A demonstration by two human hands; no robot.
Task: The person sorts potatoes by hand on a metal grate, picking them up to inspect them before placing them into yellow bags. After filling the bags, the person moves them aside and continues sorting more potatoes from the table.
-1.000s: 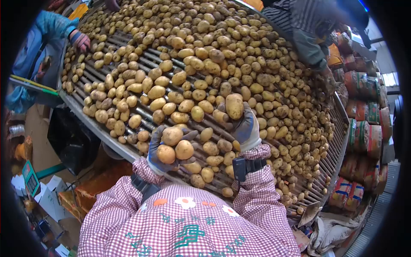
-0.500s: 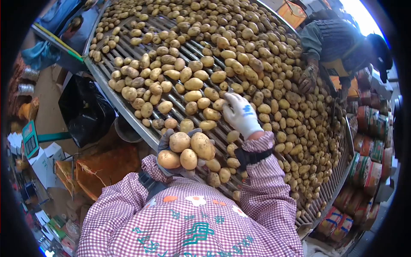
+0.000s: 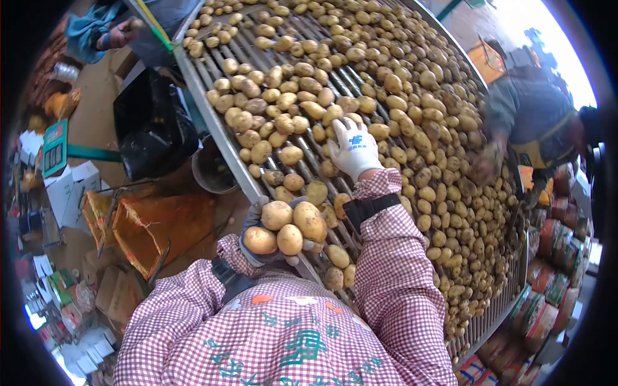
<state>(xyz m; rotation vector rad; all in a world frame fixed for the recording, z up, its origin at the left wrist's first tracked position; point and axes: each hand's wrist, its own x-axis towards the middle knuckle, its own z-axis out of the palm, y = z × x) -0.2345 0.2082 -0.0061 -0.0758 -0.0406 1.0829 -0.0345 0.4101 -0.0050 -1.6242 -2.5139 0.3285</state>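
My left hand (image 3: pixel 252 217), in a greyish glove, cradles several potatoes (image 3: pixel 290 239) close to my checked apron, by the near rail of the sorting rack. My right hand (image 3: pixel 355 152), in a white glove with a blue print, reaches over the slatted rack. Its fingers are apart and rest among loose potatoes (image 3: pixel 313 110); its palm side is hidden. More potatoes surround it on the metal slats (image 3: pixel 347 82).
Across the rack a co-worker (image 3: pixel 537 116) leans in with a blurred hand over the potatoes. Another person's sleeve (image 3: pixel 90 33) shows at upper left. Beside the rack stand a black plastic-lined container (image 3: pixel 154 128), a bucket (image 3: pixel 212 168) and an orange basket (image 3: pixel 161 228). Stacked sacks (image 3: pixel 557 244) lie right.
The view has shifted, so the rack sits further right and lower. My right hand has moved over the potatoes to a spot further up the rack. My left hand still holds its potatoes.
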